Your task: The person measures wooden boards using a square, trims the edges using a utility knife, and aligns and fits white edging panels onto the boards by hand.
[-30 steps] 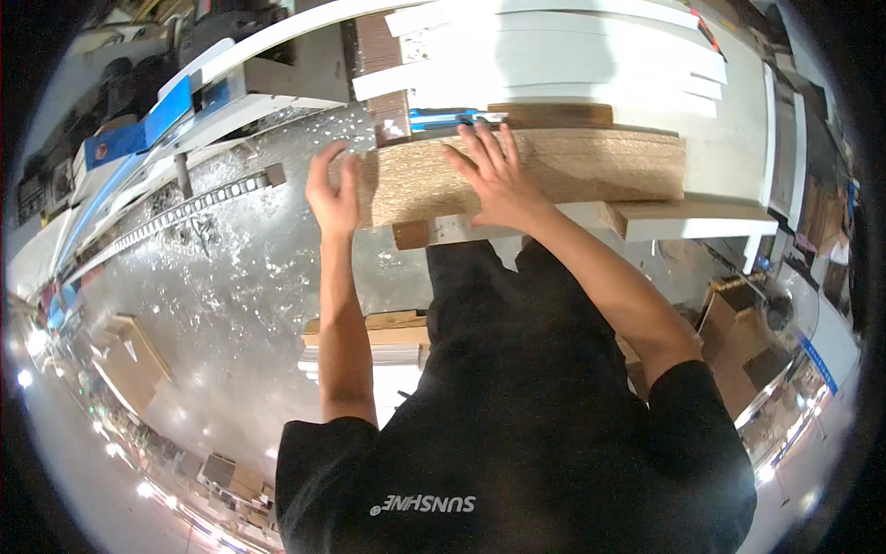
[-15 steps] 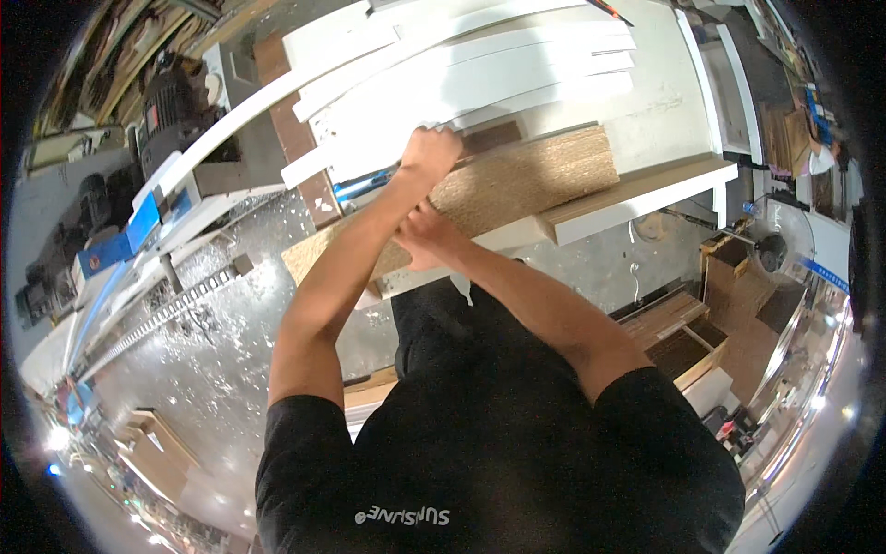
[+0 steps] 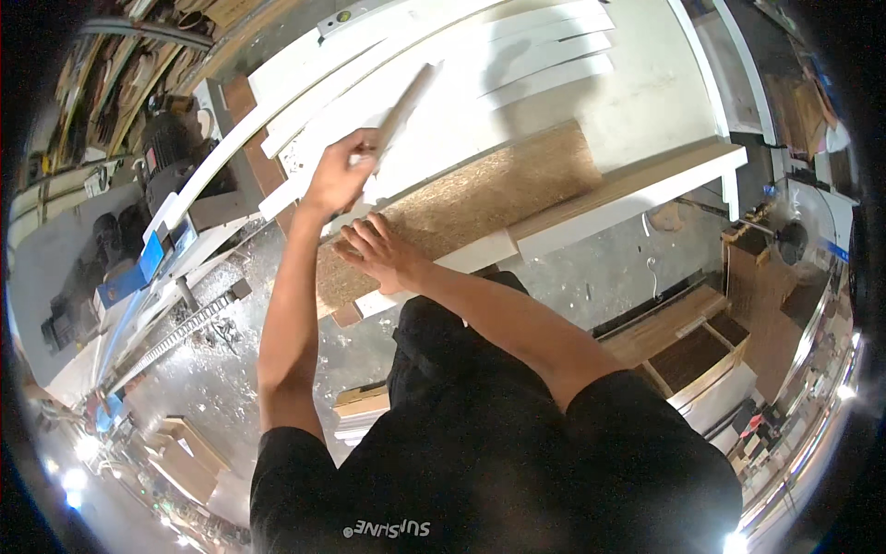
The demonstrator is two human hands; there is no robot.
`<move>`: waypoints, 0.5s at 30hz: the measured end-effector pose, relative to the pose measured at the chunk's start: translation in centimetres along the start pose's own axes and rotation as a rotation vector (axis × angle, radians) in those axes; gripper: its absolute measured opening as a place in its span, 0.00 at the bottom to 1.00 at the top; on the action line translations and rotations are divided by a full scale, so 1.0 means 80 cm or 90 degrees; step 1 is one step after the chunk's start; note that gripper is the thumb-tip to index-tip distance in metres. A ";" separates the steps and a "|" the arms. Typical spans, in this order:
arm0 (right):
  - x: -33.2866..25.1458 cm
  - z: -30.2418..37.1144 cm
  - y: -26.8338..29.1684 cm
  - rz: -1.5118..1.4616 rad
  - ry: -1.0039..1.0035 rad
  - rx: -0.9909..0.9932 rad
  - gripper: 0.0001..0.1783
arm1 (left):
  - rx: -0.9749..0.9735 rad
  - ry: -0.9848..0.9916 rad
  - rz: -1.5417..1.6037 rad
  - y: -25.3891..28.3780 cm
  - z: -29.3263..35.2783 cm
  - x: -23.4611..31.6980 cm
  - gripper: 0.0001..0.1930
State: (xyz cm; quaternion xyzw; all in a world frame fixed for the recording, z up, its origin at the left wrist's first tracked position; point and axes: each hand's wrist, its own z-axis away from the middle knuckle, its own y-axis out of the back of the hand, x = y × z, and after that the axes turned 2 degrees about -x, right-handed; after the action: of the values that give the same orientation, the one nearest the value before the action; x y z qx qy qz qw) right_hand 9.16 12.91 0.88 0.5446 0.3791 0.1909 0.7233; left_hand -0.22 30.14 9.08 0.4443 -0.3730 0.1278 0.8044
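My left hand (image 3: 340, 177) is raised over the white sheet material on the bench, fingers closed round one end of a narrow brownish strip (image 3: 406, 103). The strip is tilted, points away to the far right and is blurred, so its exact kind is unclear. Below it lies a long chipboard panel (image 3: 498, 185) along the near edge of the bench. My right hand (image 3: 380, 257) rests on the near left part of this panel with fingers spread, holding nothing.
White strips (image 3: 554, 60) lie at the back of the bench. A white-edged board (image 3: 637, 203) runs along the near right edge. A dark motor (image 3: 168, 143) stands at the left, beside blue parts (image 3: 125, 282). Open wooden boxes (image 3: 697, 355) stand on the floor at right.
My left hand has moved left and lifted the strip off the panel, swinging its end away from me. My right hand has shifted left and its fingers have spread.
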 end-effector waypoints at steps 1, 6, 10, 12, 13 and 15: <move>0.003 -0.001 0.004 -0.028 0.015 0.019 0.64 | 0.024 0.037 0.147 0.010 0.021 -0.014 0.24; 0.013 0.007 0.011 -0.070 0.007 0.054 0.65 | 0.184 0.216 0.425 0.050 0.186 -0.065 0.31; 0.005 0.002 0.039 -0.027 -0.014 -0.175 0.73 | 0.415 0.263 0.407 0.023 0.353 -0.153 0.33; -0.001 0.000 0.041 -0.041 -0.018 -0.162 0.73 | 0.497 0.259 0.412 0.002 0.416 -0.186 0.34; -0.005 0.003 0.035 -0.063 -0.042 -0.150 0.74 | 0.490 0.322 0.415 -0.003 0.444 -0.191 0.34; -0.009 0.003 0.025 -0.119 -0.043 -0.108 0.73 | 0.482 0.393 0.435 -0.030 0.473 -0.227 0.34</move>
State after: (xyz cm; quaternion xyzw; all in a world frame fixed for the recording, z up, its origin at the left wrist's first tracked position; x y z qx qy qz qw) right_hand 9.10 12.92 2.99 0.4501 0.3860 0.1353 0.7938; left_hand -29.87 0.36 6.98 0.4973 -0.1720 0.6271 0.5743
